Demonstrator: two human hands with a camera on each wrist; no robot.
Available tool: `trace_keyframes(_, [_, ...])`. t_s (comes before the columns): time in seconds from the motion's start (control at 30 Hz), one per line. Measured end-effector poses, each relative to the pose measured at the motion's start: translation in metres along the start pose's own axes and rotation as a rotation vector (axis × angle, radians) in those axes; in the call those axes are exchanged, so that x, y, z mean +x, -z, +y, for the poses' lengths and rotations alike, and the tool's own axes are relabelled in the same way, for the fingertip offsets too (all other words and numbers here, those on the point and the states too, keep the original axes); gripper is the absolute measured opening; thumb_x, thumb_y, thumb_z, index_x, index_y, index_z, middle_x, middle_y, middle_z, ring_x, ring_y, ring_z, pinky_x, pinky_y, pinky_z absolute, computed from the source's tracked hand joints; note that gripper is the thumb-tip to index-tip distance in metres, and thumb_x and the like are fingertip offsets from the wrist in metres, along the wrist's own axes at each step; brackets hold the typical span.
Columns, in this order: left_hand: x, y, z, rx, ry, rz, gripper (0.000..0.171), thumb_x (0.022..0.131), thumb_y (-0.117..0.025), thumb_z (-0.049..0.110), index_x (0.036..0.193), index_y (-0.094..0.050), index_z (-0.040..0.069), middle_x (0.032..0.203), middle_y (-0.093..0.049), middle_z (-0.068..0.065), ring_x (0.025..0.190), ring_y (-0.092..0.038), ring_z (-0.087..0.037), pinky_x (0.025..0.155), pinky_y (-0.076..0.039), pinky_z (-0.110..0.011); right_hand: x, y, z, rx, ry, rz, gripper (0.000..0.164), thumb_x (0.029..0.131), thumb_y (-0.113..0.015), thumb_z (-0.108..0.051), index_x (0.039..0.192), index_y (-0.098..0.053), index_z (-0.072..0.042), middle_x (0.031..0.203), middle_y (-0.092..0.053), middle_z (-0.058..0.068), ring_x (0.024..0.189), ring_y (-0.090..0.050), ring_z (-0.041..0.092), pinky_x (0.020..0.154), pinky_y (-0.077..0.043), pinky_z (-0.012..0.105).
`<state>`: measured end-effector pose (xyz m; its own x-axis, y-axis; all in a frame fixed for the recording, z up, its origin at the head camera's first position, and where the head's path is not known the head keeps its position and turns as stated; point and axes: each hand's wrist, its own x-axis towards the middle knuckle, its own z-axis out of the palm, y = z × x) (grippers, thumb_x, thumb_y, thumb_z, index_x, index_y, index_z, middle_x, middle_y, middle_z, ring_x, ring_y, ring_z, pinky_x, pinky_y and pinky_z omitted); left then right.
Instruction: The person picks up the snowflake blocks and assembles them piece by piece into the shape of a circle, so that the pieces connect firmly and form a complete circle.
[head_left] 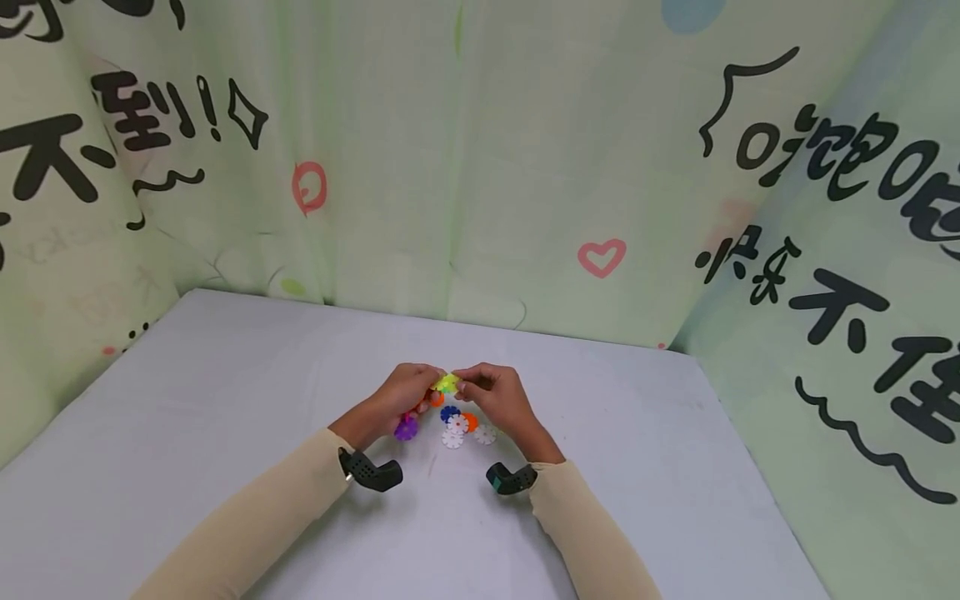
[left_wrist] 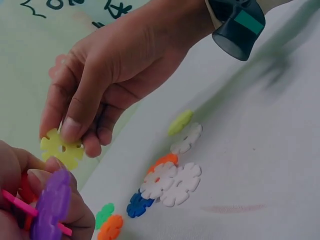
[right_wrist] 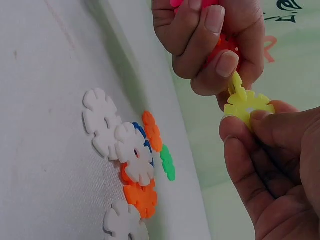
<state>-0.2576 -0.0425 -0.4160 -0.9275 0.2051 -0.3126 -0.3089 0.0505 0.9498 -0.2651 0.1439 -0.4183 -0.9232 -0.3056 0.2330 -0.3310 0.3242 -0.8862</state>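
My left hand (head_left: 405,390) grips a cluster of notched plastic flower discs; a purple disc (left_wrist: 52,207), a pink disc (left_wrist: 20,204) and a red disc (right_wrist: 225,47) show around its fingers. Facing it, my right hand (head_left: 497,402) pinches a yellow flower disc (right_wrist: 246,106) between thumb and fingers. Another yellow disc (right_wrist: 237,86), seen edge-on, sticks out from the left fingertips and meets the pinched one. Both hands are raised close together over the white table, and the left fingers hide part of the cluster.
Loose discs lie on the table (head_left: 645,433) below the hands: white discs (left_wrist: 186,185), a blue disc (left_wrist: 139,204), orange discs (left_wrist: 111,227), a green disc (left_wrist: 104,215) and a yellow disc (left_wrist: 180,123). A printed curtain (head_left: 510,167) hangs behind the table.
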Motion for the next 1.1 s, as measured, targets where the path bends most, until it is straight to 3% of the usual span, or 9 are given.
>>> trace_keyframes(0.23, [0.0,-0.008,0.003,-0.076,0.012,-0.014,0.034,0.105,-0.037,0.023,0.132,-0.05,0.006,0.079,-0.053,-0.005,0.053,-0.04,-0.012,0.047,-0.036,-0.02,0.0,0.003,-0.004,-0.009,-0.009,0.029,0.025,0.091,-0.065,0.001,0.115,-0.069,0.001,0.098,-0.069,0.011,0.08,-0.07,0.023,0.075,-0.056,0.03])
trace_keyframes(0.43, [0.001,-0.007,0.008,-0.14,0.053,0.033,0.037,0.105,-0.03,0.02,0.139,-0.04,0.008,0.087,-0.057,-0.009,0.056,-0.045,-0.013,0.052,-0.043,-0.021,0.001,0.006,-0.006,-0.075,-0.072,0.053,0.032,0.092,-0.066,-0.005,0.123,-0.063,0.0,0.1,-0.067,0.01,0.083,-0.068,0.022,0.077,-0.055,0.032])
trace_keyframes(0.63, [0.002,0.0,0.008,-0.222,0.125,0.071,0.042,0.105,-0.032,0.033,0.134,-0.04,0.004,0.083,-0.056,-0.006,0.058,-0.048,-0.014,0.054,-0.046,-0.021,-0.006,0.009,-0.001,-0.262,-0.166,-0.096,0.023,0.091,-0.069,-0.013,0.111,-0.069,-0.002,0.095,-0.068,0.003,0.086,-0.062,0.018,0.075,-0.054,0.03])
trace_keyframes(0.87, [0.004,0.002,0.006,-0.178,0.1,0.089,0.067,0.093,-0.05,0.061,0.13,-0.04,0.007,0.075,-0.048,-0.002,0.061,-0.047,-0.014,0.056,-0.045,-0.021,-0.009,0.008,0.004,-0.328,-0.213,-0.253,0.03,0.088,-0.074,-0.016,0.114,-0.068,-0.004,0.098,-0.066,0.002,0.088,-0.059,0.018,0.08,-0.052,0.031])
trace_keyframes(0.97, [0.004,0.003,0.004,-0.168,0.087,0.105,0.074,0.087,-0.058,0.064,0.13,-0.043,0.006,0.075,-0.047,-0.002,0.061,-0.046,-0.014,0.056,-0.044,-0.021,-0.01,0.005,0.006,-0.353,-0.226,-0.284,0.033,0.085,-0.076,-0.017,0.115,-0.068,-0.006,0.102,-0.065,0.001,0.091,-0.057,0.018,0.084,-0.051,0.032])
trace_keyframes(1.1, [0.004,0.003,0.003,-0.199,0.088,0.103,0.065,0.09,-0.06,0.057,0.128,-0.048,0.005,0.075,-0.047,-0.002,0.06,-0.045,-0.013,0.055,-0.042,-0.021,-0.011,0.002,0.008,-0.394,-0.247,-0.284,0.033,0.083,-0.078,-0.016,0.114,-0.069,-0.009,0.1,-0.063,-0.001,0.09,-0.055,0.018,0.082,-0.05,0.031])
